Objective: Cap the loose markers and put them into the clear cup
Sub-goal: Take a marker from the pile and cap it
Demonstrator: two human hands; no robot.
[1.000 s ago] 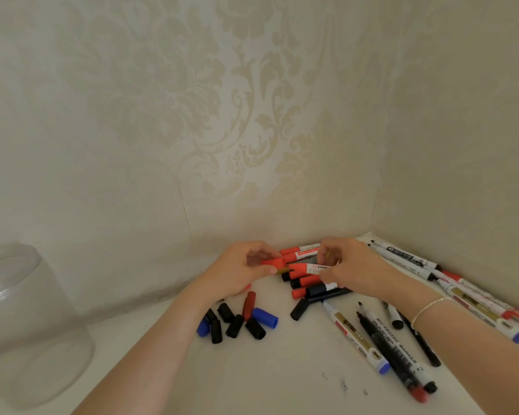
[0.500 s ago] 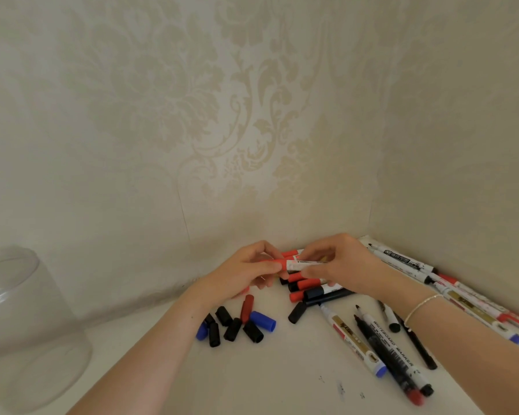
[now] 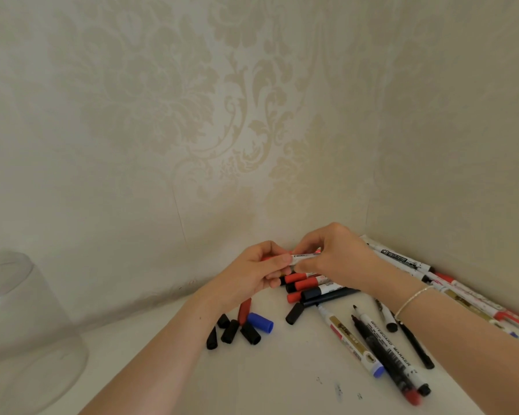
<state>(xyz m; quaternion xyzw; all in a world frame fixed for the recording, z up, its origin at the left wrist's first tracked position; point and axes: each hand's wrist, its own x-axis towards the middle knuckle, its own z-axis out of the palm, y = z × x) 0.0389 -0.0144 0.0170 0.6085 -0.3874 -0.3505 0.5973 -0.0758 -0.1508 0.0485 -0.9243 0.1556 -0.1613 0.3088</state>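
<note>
Both hands, left hand [image 3: 252, 274] and right hand [image 3: 336, 259], grip one marker [image 3: 304, 256]; clear cup [image 3: 21, 333] at nine o'clock looks empty, many markers remain.

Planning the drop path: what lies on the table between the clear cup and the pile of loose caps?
In the head view, only bare white table lies between the clear cup and the loose caps; the left forearm crosses above.

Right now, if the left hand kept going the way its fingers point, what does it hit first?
Likely the right hand: the left hand points rightward along the red marker both hold, and their fingertips look almost touching. Depth is unclear.
</note>
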